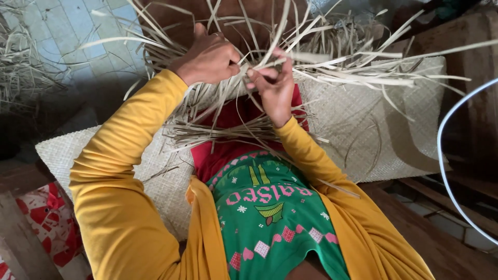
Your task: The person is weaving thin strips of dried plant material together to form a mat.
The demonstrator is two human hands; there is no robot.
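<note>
My left hand [207, 58] is closed around a bunch of pale dried leaf strips [332, 62], which fan out to the upper right. Beside it, my right hand [275, 88] pinches a few of the same strips between thumb and fingers. The two hands almost touch above my lap. Under them a finished stretch of woven mat [358, 119] spreads across my knees, with loose strip ends [218, 132] hanging at its unwoven edge. Both arms wear yellow sleeves.
A pile of loose dried strips [21, 67] lies on the tiled floor at the upper left. A thin white cable [443, 171] curves down the right side over wooden planks. A red-and-white patterned cloth [49, 223] sits at the lower left.
</note>
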